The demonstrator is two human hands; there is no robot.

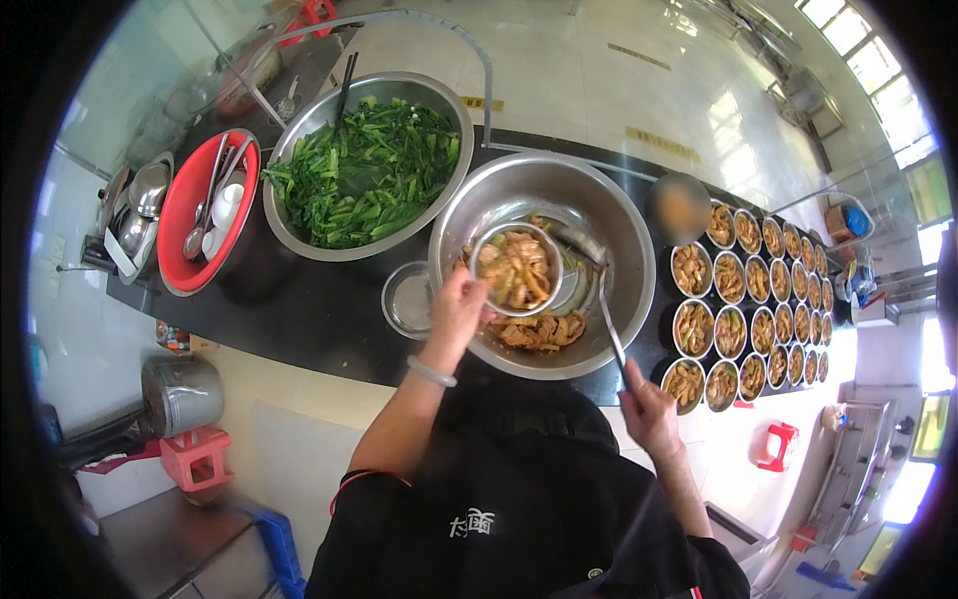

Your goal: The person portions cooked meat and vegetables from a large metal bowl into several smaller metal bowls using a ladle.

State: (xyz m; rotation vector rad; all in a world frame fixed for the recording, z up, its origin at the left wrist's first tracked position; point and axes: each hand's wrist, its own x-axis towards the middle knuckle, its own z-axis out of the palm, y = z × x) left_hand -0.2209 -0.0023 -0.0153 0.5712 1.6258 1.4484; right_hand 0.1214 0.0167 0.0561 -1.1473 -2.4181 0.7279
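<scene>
My left hand grips the rim of a small metal bowl filled with sliced meat and bits of green vegetable. That bowl is over a large stainless steel basin, where more cooked meat and some juice lie at the bottom. In my right hand is the dark handle of a long metal ladle. Its head rests inside the basin, at the far right of the small bowl. To the right stand rows of several small metal bowls filled with similar food.
A large metal basin of cooked leafy greens with dark chopsticks stands left. A red plastic basket holds ladles and white dishes. An empty metal bowl sits against the big basin. A metal rail runs along the counter's far side.
</scene>
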